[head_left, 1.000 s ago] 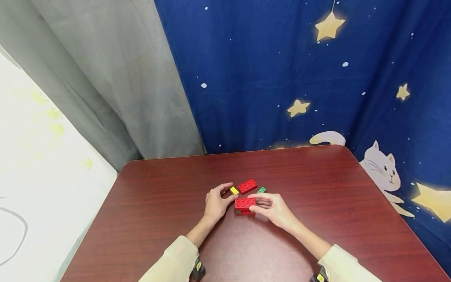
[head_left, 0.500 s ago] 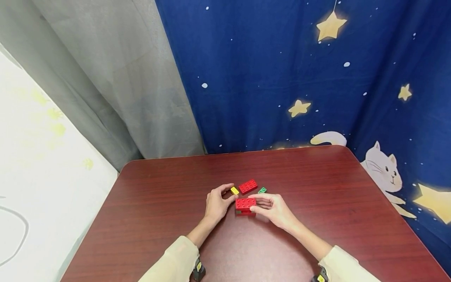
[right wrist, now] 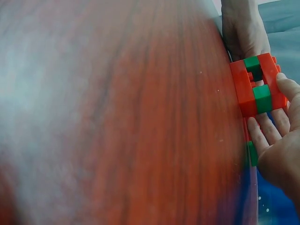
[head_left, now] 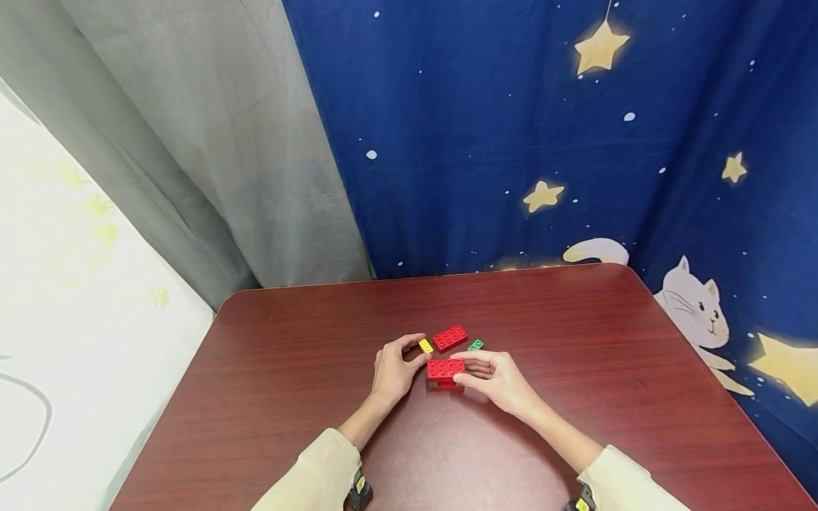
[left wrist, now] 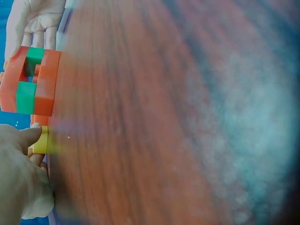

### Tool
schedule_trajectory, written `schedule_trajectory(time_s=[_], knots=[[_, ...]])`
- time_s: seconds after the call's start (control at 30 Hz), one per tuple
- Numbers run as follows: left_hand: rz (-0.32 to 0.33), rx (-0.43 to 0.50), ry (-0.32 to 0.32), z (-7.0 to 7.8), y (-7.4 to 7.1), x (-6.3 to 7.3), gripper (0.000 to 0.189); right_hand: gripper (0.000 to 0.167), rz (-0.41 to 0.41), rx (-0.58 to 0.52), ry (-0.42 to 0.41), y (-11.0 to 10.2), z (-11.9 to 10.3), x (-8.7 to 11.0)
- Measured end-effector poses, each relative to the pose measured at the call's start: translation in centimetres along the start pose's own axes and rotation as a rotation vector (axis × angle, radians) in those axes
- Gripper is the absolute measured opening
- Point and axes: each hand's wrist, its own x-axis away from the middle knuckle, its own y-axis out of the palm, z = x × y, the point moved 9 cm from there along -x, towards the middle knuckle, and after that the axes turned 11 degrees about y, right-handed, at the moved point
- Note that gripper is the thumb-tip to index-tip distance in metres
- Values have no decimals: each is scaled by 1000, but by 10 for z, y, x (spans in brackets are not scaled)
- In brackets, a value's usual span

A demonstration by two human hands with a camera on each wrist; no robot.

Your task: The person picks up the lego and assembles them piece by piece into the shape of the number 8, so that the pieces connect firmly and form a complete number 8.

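A stack of toy bricks [head_left: 445,369] stands on the table in front of the person: a red eight-stud brick on top, a red one below, and green bricks between with a gap in the middle. My right hand [head_left: 501,383] grips its right end, thumb in front and fingers behind. In the right wrist view the stack [right wrist: 243,89] shows both green bricks. My left hand [head_left: 391,369] has thumb and forefinger at opposite ends of a small yellow brick [head_left: 425,345], pinching it on the table. The left wrist view shows the thumb against the yellow brick [left wrist: 42,140].
Behind the stack lies a loose red eight-stud brick [head_left: 450,338]. A small green brick [head_left: 476,345] lies right of it, close to the right fingers. The dark red wooden table [head_left: 307,341] meets grey and blue curtains [head_left: 486,142] at its far edge.
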Motion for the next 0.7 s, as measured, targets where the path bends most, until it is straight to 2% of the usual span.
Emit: schedule_trajectory(time_s=[0.27,0.53,0.7], knots=[[-48,29,39,0,-1,-2,36,40,-12,-19,15,1,0,-1],[-65,123,37,-3,-4,-5,37,40,-16,-28,17,2,-1,-2],[-78,145,50,-2,-4,-4,38,40,-15,-28,13,1,-1,-2]])
